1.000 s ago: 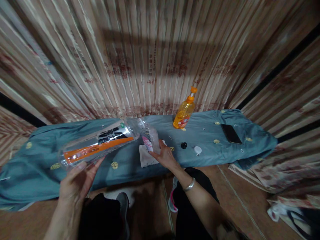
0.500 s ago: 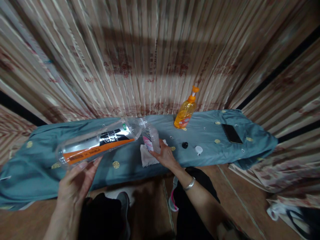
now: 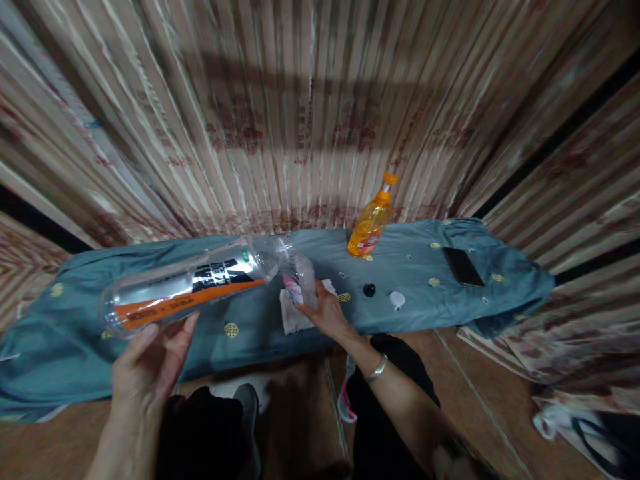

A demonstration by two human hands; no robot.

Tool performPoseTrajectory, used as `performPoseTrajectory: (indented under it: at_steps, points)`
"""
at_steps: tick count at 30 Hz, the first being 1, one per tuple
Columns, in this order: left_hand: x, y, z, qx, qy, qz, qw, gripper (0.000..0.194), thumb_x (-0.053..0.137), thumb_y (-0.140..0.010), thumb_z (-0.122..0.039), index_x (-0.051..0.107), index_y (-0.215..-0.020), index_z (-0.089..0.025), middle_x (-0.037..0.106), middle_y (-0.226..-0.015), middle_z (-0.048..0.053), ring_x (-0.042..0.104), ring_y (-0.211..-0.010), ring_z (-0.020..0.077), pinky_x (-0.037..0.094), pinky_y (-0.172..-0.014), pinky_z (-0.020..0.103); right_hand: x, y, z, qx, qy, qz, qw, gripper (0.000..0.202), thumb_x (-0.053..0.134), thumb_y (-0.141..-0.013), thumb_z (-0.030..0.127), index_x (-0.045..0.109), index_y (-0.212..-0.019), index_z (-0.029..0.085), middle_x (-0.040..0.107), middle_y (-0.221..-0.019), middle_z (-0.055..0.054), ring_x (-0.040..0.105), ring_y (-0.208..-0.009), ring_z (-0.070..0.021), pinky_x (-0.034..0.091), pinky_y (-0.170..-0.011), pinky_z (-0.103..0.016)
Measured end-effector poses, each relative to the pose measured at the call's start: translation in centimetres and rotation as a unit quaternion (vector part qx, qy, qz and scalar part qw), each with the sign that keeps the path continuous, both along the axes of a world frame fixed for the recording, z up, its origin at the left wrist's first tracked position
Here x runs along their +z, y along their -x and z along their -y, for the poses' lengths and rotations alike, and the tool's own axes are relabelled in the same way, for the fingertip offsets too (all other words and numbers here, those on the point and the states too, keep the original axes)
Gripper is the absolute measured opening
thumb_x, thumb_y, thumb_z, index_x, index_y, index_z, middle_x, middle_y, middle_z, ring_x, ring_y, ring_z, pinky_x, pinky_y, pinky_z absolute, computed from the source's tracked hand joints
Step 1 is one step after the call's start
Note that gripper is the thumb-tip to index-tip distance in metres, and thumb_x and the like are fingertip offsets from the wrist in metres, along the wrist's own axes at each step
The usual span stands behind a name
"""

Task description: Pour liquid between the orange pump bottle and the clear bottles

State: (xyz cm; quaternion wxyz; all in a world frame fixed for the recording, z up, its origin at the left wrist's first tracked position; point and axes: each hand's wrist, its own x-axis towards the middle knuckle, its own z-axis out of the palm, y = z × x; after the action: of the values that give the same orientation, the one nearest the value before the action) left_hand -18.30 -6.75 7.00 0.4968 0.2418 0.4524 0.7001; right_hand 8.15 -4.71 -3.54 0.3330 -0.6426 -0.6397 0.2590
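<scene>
My left hand (image 3: 155, 353) grips a large clear plastic bottle (image 3: 185, 285) with a silver, black and orange label, tilted nearly flat with its neck toward the right. My right hand (image 3: 325, 310) is closed around a smaller clear plastic bottle (image 3: 301, 273) with a pink and white label, which leans to the left. The two bottle mouths meet, or nearly so; at this size I cannot tell whether they touch. Under the small bottle lies a white cloth (image 3: 295, 319). To the right of it are a black cap (image 3: 369, 290) and a white cap (image 3: 397, 299).
An orange pump bottle of liquid (image 3: 370, 227) stands at the back of the bench covered in teal cloth (image 3: 260, 340). A dark phone (image 3: 463, 267) lies on the right. A striped curtain (image 3: 300, 120) hangs directly behind the bench.
The large bottle and my left hand have shifted slightly left and down. The small bottle and my right hand have moved a little left too.
</scene>
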Motion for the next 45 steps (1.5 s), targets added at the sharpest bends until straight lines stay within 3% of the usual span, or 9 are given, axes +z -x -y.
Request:
performPoseTrajectory:
  at_steps: [4, 11, 17, 28, 33, 38, 45]
  points:
    - [-0.2, 0.0, -0.1, 0.006, -0.008, 0.008, 1.0, 0.055, 0.096, -0.032, -0.036, 0.071, -0.081, -0.031, 0.077, -0.11, -0.004, 0.044, -0.141, 0.0352, 0.006, -0.129, 0.058, -0.5, 0.2, 0.0, -0.002, -0.013, -0.016, 1.0, 0.058, 0.075, -0.085, 0.033, 0.052, -0.136, 0.016, 0.074, -0.111, -0.011, 0.072, -0.104, -0.0292, 0.055, -0.088, -0.037]
    - [-0.2, -0.3, -0.2, 0.001, -0.021, 0.015, 1.0, 0.056, 0.096, -0.034, -0.034, 0.072, -0.084, -0.032, 0.077, -0.109, -0.005, 0.047, -0.139, 0.0343, 0.003, -0.129, 0.059, -1.3, 0.1, -0.1, -0.009, -0.026, -0.038, 0.999, 0.058, 0.075, -0.083, 0.033, 0.053, -0.134, 0.018, 0.073, -0.109, -0.01, 0.072, -0.104, -0.0298, 0.056, -0.088, -0.038]
    - [0.0, -0.6, -0.1, -0.001, -0.023, 0.011, 1.0, 0.057, 0.095, -0.036, -0.032, 0.072, -0.089, -0.034, 0.076, -0.112, -0.006, 0.042, -0.143, 0.033, 0.015, -0.129, 0.058, -1.4, 0.0, 0.0, -0.005, -0.026, -0.036, 0.999, 0.055, 0.074, -0.083, 0.035, 0.054, -0.131, 0.017, 0.073, -0.105, -0.01, 0.073, -0.1, -0.0287, 0.056, -0.086, -0.037]
    - [-0.1, -0.5, -0.1, -0.007, -0.034, 0.006, 0.999, 0.061, 0.095, -0.04, -0.032, 0.071, -0.096, -0.038, 0.075, -0.115, -0.007, 0.037, -0.147, 0.0322, 0.011, -0.128, 0.061, -1.6, 0.1, 0.0, -0.011, -0.027, -0.021, 0.999, 0.054, 0.075, -0.083, 0.034, 0.054, -0.13, 0.016, 0.073, -0.111, -0.011, 0.072, -0.105, -0.029, 0.057, -0.088, -0.037]
    - [-0.1, -0.6, -0.1, -0.007, -0.027, 0.001, 1.0, 0.054, 0.093, -0.04, -0.031, 0.071, -0.09, -0.037, 0.075, -0.115, -0.007, 0.039, -0.146, 0.033, 0.008, -0.128, 0.062, -1.6, 0.1, 0.1, -0.01, -0.019, -0.017, 1.0, 0.056, 0.074, -0.085, 0.033, 0.052, -0.133, 0.015, 0.073, -0.115, -0.014, 0.071, -0.108, -0.0299, 0.056, -0.09, -0.039]
    - [0.1, -0.8, 0.0, -0.007, -0.012, -0.023, 1.0, 0.044, 0.092, -0.04, -0.034, 0.07, -0.078, -0.031, 0.075, -0.117, -0.005, 0.039, -0.145, 0.0369, 0.016, -0.128, 0.062, -1.6, 0.3, 0.2, -0.018, -0.015, -0.016, 1.0, 0.055, 0.075, -0.086, 0.034, 0.052, -0.133, 0.016, 0.074, -0.111, -0.012, 0.072, -0.104, -0.0292, 0.056, -0.087, -0.036]
    - [0.1, -0.9, 0.0, -0.01, -0.023, -0.028, 0.999, 0.04, 0.092, -0.042, -0.038, 0.068, -0.074, -0.031, 0.077, -0.109, -0.006, 0.041, -0.144, 0.034, 0.023, -0.128, 0.058, -1.6, 0.2, 0.1, -0.019, -0.018, 0.011, 1.0, 0.058, 0.077, -0.085, 0.032, 0.053, -0.133, 0.01, 0.074, -0.108, -0.016, 0.073, -0.101, -0.031, 0.057, -0.084, -0.037]
